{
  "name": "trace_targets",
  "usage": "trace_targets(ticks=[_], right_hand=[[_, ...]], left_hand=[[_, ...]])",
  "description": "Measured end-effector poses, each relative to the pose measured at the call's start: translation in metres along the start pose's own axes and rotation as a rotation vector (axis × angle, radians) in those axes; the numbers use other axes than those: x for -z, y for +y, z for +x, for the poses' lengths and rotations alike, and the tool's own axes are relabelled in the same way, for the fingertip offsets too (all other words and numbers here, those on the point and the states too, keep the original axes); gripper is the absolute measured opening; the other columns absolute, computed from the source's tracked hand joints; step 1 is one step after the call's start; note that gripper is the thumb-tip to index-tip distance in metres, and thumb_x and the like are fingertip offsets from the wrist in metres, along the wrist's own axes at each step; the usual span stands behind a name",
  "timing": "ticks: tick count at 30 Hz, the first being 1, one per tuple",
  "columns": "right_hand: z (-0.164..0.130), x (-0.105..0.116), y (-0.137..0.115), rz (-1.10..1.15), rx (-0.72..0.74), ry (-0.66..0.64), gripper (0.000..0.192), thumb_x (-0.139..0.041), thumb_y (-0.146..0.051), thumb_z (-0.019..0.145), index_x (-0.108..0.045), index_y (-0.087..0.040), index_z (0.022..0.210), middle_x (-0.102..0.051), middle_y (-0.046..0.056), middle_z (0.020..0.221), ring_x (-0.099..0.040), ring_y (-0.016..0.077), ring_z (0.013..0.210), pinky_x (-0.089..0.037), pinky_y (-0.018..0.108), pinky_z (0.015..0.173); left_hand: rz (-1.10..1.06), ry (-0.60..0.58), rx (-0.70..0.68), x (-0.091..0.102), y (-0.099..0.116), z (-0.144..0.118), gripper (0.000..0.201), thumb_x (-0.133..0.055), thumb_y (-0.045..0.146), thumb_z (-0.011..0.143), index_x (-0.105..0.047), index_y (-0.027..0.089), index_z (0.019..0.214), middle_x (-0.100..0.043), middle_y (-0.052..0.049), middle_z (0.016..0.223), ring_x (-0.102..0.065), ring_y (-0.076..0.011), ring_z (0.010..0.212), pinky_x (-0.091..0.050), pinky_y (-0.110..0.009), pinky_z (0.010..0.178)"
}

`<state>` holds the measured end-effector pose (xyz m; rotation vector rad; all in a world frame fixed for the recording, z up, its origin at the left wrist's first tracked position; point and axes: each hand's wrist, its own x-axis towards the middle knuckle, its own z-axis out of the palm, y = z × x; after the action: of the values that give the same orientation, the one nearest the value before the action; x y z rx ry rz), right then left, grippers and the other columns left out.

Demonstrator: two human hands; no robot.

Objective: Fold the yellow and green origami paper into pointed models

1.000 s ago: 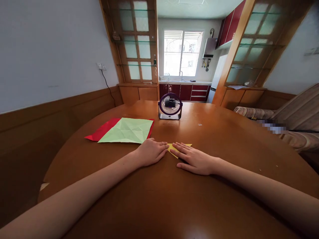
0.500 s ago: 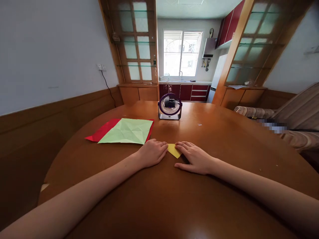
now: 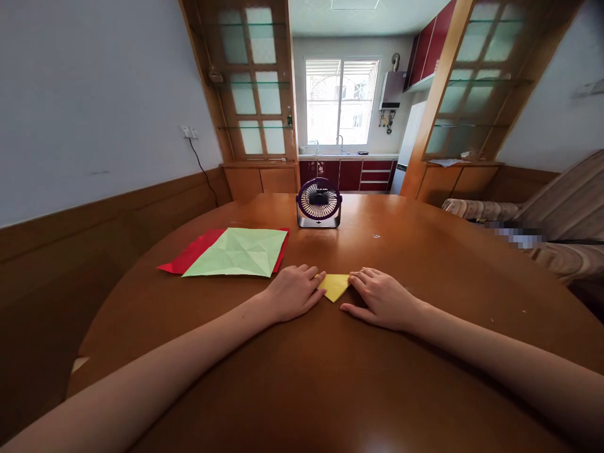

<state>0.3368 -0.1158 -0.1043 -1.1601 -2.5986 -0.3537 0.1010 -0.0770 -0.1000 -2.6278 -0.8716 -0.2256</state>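
A small piece of folded yellow paper (image 3: 336,287) lies on the wooden table, with a straight far edge and a point facing me. My left hand (image 3: 293,293) holds its left corner, fingers over the paper and thumb close to its near side. My right hand (image 3: 384,297) rests flat at the right corner. Its fingertips touch the paper there, while its thumb is stretched out apart on the table. The fingers hide both outer corners of the paper.
Left of my hands, a creased light green sheet (image 3: 243,251) lies over a red sheet (image 3: 189,255). A small purple fan (image 3: 319,200) stands behind the paper on the round table (image 3: 321,377). A striped sofa (image 3: 561,207) is at the right.
My right hand has slid right toward the paper's corner, so more yellow shows between the hands. The left fingers have spread slightly and reach a little farther over the paper.
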Motion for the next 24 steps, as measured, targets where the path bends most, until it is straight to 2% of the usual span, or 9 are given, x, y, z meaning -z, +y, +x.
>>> trace_targets(ticks=[5, 11, 16, 24], right_hand=[[0.0, -0.002, 0.001, 0.003, 0.024, -0.003, 0.051, -0.039, -0.056, 0.094, -0.061, -0.011, 0.101, -0.066, 0.015, 0.091, -0.062, 0.0277, 0.087, -0.048, 0.04, 0.08], [0.0, -0.006, 0.006, 0.026, 0.031, 0.009, 0.059, -0.038, -0.057, 0.095, -0.055, -0.009, 0.123, -0.063, 0.017, 0.103, -0.06, 0.0283, 0.093, -0.049, 0.042, 0.083], [0.0, -0.006, 0.01, 0.019, 0.023, -0.021, 0.058, -0.035, -0.058, 0.096, -0.058, -0.011, 0.121, -0.06, 0.015, 0.102, -0.058, 0.0273, 0.094, -0.048, 0.043, 0.085], [0.0, -0.005, 0.01, 0.037, 0.001, -0.019, 0.055, -0.037, -0.057, 0.095, -0.06, -0.012, 0.116, -0.059, 0.015, 0.102, -0.057, 0.0274, 0.094, -0.047, 0.044, 0.085]], left_hand=[[-0.02, -0.004, 0.018, -0.002, 0.004, 0.009, 0.051, -0.034, 0.048, 0.098, -0.056, 0.015, 0.131, -0.062, -0.011, 0.102, -0.058, -0.0237, 0.091, -0.045, -0.034, 0.075], [-0.034, -0.016, 0.065, -0.002, 0.008, 0.009, 0.059, -0.038, 0.058, 0.094, -0.054, 0.018, 0.134, -0.06, -0.012, 0.103, -0.056, -0.0264, 0.094, -0.043, -0.036, 0.075], [-0.038, -0.011, 0.093, -0.002, 0.005, 0.004, 0.053, -0.037, 0.053, 0.096, -0.057, 0.019, 0.131, -0.059, -0.012, 0.102, -0.055, -0.0259, 0.094, -0.042, -0.037, 0.078], [0.003, -0.003, 0.147, -0.001, -0.016, -0.015, 0.045, -0.04, 0.045, 0.094, -0.063, 0.022, 0.125, -0.059, -0.01, 0.095, -0.055, -0.0253, 0.092, -0.041, -0.038, 0.081]])
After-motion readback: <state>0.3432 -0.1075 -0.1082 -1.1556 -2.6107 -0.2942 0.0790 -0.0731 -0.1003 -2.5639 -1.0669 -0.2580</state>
